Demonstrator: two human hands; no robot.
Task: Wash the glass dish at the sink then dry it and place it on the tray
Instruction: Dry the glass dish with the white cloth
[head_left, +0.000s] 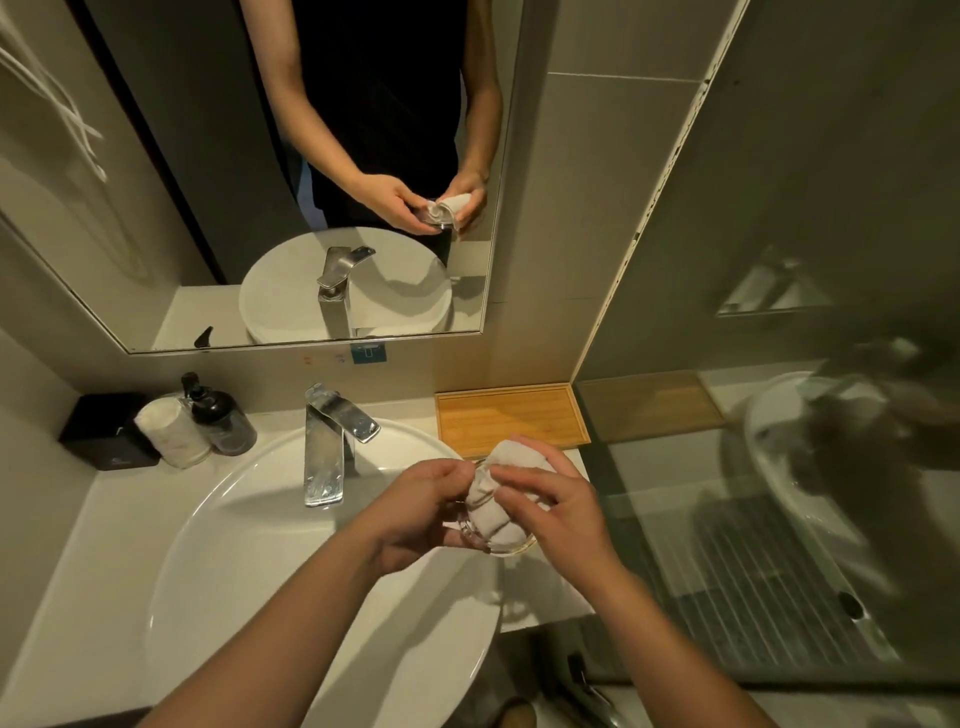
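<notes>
A small clear glass dish is held above the right rim of the white basin. My left hand grips it from the left, fingers under and over its edge. My right hand presses a bunched white cloth into the dish, covering most of it. The wooden tray lies on the counter just behind my hands, against the wall, with nothing on it.
A chrome tap stands at the back of the basin. At the back left are a black soap pump bottle, a rolled white towel and a black box. A glass shower screen bounds the right side.
</notes>
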